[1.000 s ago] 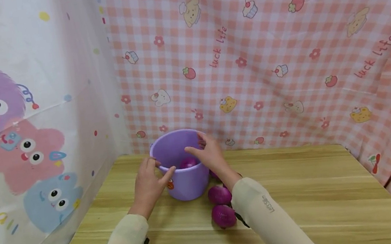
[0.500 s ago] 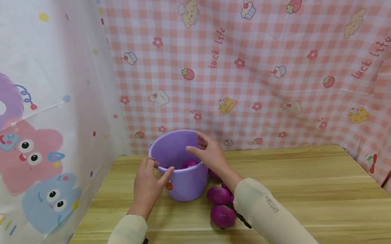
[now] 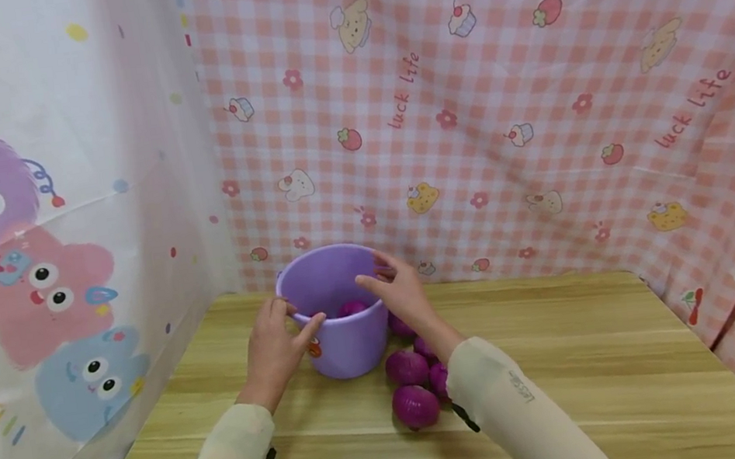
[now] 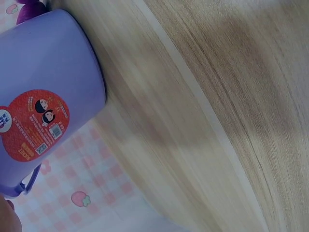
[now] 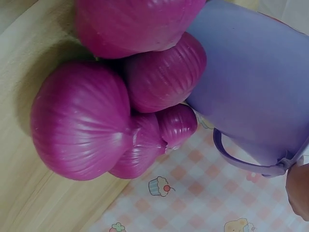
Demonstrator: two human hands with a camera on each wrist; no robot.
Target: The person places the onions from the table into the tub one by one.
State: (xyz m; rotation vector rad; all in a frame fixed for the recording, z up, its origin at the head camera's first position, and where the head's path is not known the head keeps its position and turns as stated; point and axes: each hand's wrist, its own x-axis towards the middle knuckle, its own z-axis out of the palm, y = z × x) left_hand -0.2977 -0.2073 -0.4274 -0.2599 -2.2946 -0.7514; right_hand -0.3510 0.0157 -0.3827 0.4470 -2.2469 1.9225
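Note:
A purple bucket stands upright on the wooden table, with at least one red onion visible inside. My left hand holds the left front of its rim, the thumb lying along the front edge. At the right rim, my right hand grips with the thumb on the inner side. Several more red onions lie clustered to the right of the bucket, partly under my right forearm. The right wrist view shows these onions close by, with the bucket's handle hanging at its side. Much of the bucket's inside is hidden.
The wooden tabletop extends to the right of the bucket. A pink checked cloth hangs close behind it, and a white cloth with cartoon figures hangs on the left. A red label is stuck to the bucket's side.
Both hands stay at the bucket's rim. My right forearm has shifted slightly right, showing more of the onions beside the bucket. The whole view has drifted a little.

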